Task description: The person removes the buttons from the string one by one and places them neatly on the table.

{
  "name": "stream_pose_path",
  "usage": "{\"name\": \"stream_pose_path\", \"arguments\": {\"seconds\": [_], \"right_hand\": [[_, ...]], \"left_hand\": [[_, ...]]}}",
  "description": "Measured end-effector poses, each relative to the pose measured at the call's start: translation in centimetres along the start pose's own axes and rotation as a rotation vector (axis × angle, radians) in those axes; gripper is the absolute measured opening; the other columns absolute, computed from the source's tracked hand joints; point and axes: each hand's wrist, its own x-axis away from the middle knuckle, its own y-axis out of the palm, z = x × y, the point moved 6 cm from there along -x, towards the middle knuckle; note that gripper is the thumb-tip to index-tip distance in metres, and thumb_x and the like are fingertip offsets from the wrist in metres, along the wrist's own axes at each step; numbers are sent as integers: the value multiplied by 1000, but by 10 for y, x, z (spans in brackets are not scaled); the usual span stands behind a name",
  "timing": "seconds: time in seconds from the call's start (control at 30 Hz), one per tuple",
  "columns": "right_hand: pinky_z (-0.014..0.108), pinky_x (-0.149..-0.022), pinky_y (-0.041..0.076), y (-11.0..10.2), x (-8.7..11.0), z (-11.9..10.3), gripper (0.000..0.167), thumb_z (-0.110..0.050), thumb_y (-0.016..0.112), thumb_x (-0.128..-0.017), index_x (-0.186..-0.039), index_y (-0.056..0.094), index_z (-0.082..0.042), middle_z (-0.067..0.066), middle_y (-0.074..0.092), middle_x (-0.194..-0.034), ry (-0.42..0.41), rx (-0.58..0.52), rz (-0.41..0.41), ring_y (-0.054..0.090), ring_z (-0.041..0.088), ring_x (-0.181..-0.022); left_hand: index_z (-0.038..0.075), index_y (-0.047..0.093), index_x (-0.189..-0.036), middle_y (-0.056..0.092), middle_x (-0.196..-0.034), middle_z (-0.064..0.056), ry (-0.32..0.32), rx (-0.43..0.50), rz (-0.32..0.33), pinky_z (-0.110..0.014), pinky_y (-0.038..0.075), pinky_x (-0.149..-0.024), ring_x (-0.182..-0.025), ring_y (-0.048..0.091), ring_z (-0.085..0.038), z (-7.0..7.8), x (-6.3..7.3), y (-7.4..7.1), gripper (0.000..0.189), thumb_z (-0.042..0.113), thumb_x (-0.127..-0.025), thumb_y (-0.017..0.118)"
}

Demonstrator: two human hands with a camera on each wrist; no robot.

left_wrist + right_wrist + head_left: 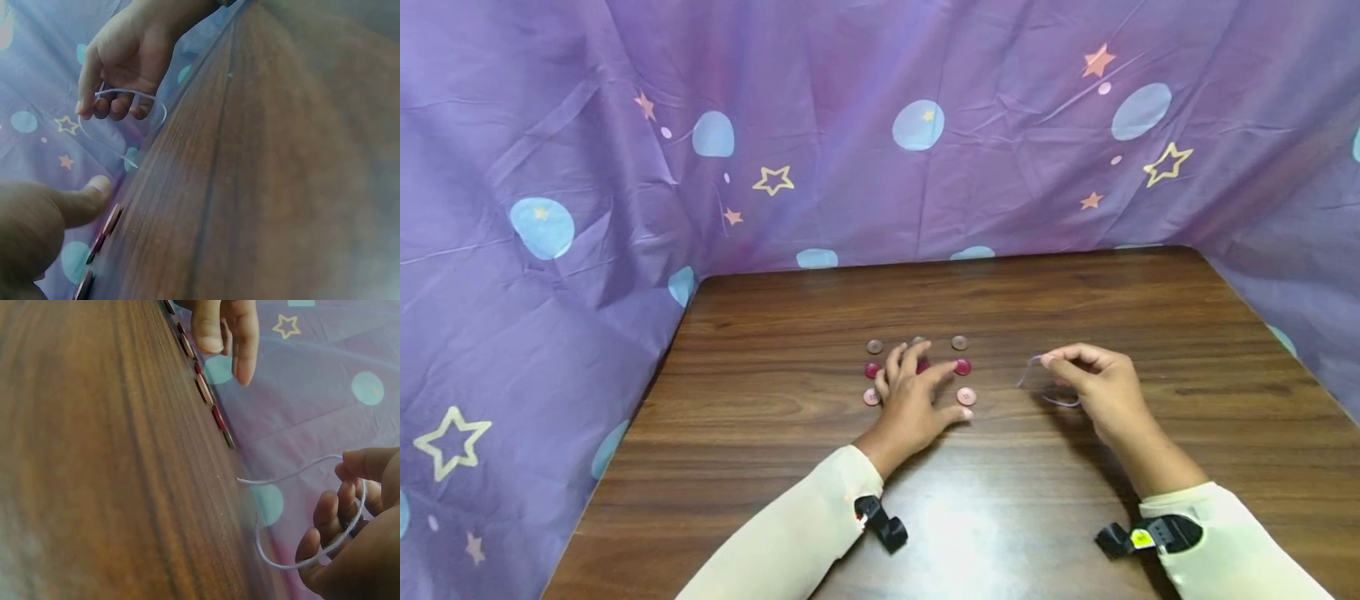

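My right hand (1105, 392) pinches a thin light purple cord (1062, 403) between thumb and forefinger. One short end sticks out toward the buttons, and the rest hangs in a loop, seen whole in the right wrist view as a pale cord (275, 565). My left hand (912, 408) hovers with spread fingers over several round buttons laid in rows: brown (959, 342) at the back, dark red (962, 367) in the middle, pink (966, 397) in front. It partly hides the middle column; whether a fingertip touches a button I cannot tell.
The buttons lie on a brown wood-grain table (775, 350). A purple curtain (842, 125) with stars and blue dots hangs behind the table and along its sides. A black strap with a small device (880, 523) sits on each sleeve cuff.
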Motion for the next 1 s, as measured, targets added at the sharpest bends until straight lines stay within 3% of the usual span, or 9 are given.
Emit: {"name": "stream_pose_path", "arguments": {"seconds": [0.2, 0.43, 0.67, 1.0], "right_hand": [[18, -66, 55, -3, -2, 5, 16, 0, 77, -98, -88, 83, -10, -18, 76, -80, 49, 84, 21, 64, 3, -70], [16, -67, 57, -4, -2, 7, 21, 5, 74, -98, -86, 83, -11, -16, 78, -82, 53, 1, 21, 68, 2, -72], [15, -66, 56, -9, -4, 10, 21, 3, 75, -98, -85, 83, -12, -16, 78, -81, 65, -22, 39, 66, 3, -70], [15, -65, 53, -8, -8, 12, 24, 1, 75, -99, -85, 83, -16, -19, 75, -78, 91, 52, 60, 65, 2, -69]], "left_hand": [[16, 70, -143, 41, -170, -15, -18, 87, 83, -76, 14, -124, -161, 24, -45, -2, 12, -10, 72, 38, -80, 97], [16, 69, -141, 43, -168, -17, -27, 87, 135, -74, 17, -124, -160, 27, -44, -9, 17, -19, 70, 39, -81, 97], [14, 67, -142, 42, -167, -20, -62, 96, 196, -75, 18, -122, -160, 28, -46, -24, 19, -35, 69, 41, -84, 93], [8, 64, -144, 44, -163, -24, -121, 120, 296, -75, 17, -121, -157, 30, -45, -52, 27, -62, 66, 37, -89, 89]]}}
